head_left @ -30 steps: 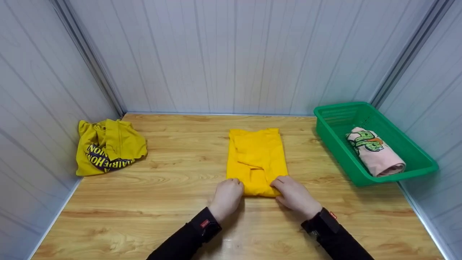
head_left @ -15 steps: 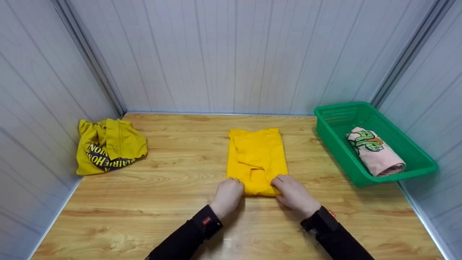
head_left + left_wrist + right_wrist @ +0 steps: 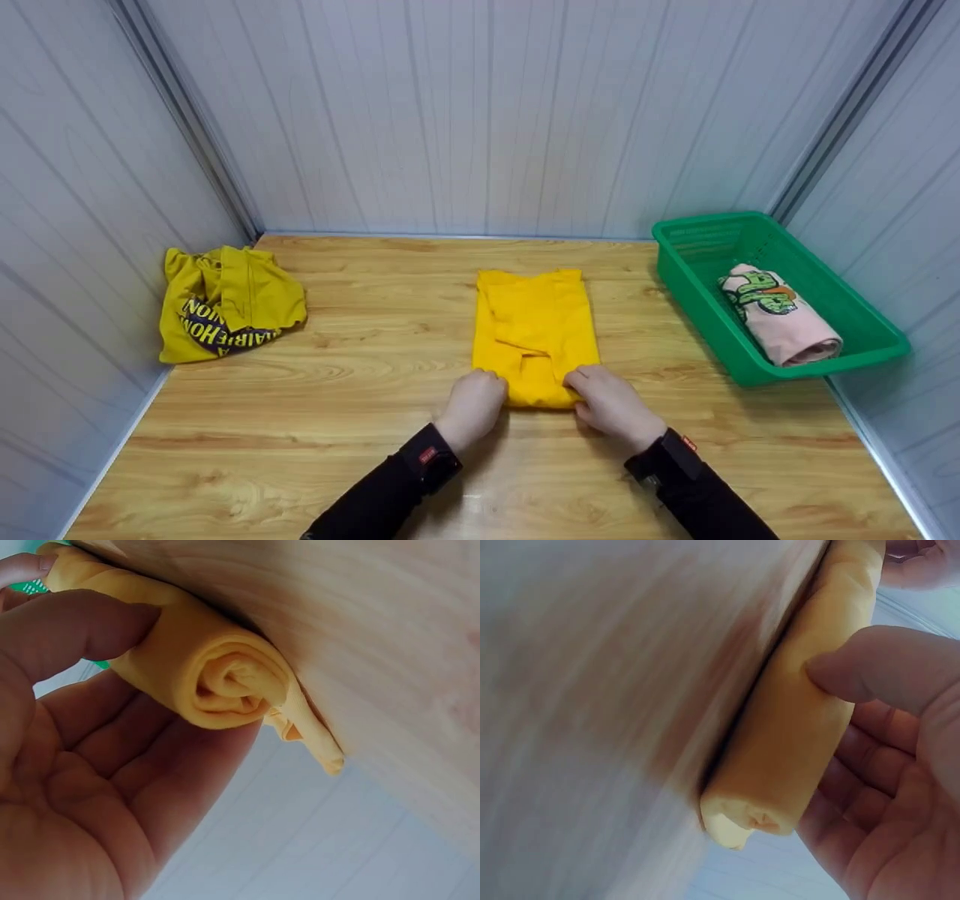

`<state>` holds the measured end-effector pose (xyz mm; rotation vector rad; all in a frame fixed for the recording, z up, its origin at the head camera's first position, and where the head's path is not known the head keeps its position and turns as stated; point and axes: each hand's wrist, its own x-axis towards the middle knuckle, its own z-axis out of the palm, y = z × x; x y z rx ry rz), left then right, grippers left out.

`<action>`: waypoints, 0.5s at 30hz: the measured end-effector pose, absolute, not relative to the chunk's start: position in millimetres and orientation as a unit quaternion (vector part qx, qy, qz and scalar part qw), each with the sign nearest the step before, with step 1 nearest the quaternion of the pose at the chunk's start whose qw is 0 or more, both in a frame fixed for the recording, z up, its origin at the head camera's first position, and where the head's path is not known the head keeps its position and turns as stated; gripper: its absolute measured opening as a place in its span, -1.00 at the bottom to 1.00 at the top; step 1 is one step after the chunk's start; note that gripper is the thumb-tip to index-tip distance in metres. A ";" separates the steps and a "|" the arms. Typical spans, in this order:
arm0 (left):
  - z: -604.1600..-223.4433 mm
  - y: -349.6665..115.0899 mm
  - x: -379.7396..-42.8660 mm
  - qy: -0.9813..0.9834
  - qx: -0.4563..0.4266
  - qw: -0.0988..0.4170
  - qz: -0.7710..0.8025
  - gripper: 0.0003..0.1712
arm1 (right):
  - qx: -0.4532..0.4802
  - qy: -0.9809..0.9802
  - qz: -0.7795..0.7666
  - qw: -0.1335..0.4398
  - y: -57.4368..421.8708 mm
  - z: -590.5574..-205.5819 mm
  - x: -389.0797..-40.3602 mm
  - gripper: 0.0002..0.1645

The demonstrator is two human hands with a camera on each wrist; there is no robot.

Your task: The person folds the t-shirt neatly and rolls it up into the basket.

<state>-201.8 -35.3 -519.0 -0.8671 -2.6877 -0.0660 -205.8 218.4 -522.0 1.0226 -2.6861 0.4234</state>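
A bright yellow shirt [image 3: 540, 315], folded into a narrow strip, lies flat on the table in the middle of the head view. Its near end is rolled up, and the left wrist view shows the spiral of the roll [image 3: 169, 652] end-on. My left hand [image 3: 471, 409] grips the left end of this roll, thumb pressed on the near side and fingers round the far side. At the right end, my right hand [image 3: 616, 405] grips it the same way. The right wrist view has that thumb [image 3: 877, 667] on the roll, with fingers behind it.
On the right stands a green plastic basket [image 3: 694, 315] holding a rolled pink garment [image 3: 795, 326] with a green cartoon print. A crumpled mustard-yellow garment [image 3: 247, 289] with dark lettering lies at the left. Pale panel walls [image 3: 450, 112] enclose the wooden table [image 3: 360, 420].
The yellow shirt has shifted very slightly toward me. Both hands keep their grip on the rolled end, almost without moving.
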 end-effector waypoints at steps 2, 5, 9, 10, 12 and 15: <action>-518.4 -36.2 -202.4 -0.940 -0.305 0.149 -0.038 -0.91 | 0.348 -0.919 0.145 0.112 218.8 -522.2 -205.9 -0.69; -517.1 -38.2 -203.2 -0.939 -0.309 0.137 -0.058 -0.89 | 0.346 -0.920 0.152 0.099 220.0 -521.7 -205.6 -0.70; -515.4 -41.4 -204.9 -0.938 -0.314 0.117 -0.084 -0.88 | 0.345 -0.921 0.167 0.074 222.9 -520.6 -204.7 -0.71; -515.0 -42.3 -205.5 -0.938 -0.315 0.110 -0.092 -0.87 | 0.344 -0.921 0.171 0.067 223.8 -520.4 -204.5 -0.71; -514.0 -44.3 -206.5 -0.937 -0.317 0.099 -0.105 -0.87 | 0.342 -0.921 0.178 0.055 224.9 -519.7 -204.3 -0.71; -513.0 -47.6 -207.0 -0.934 -0.324 0.091 -0.121 -0.85 | 0.339 -0.922 0.182 0.039 226.8 -519.5 -204.4 -0.72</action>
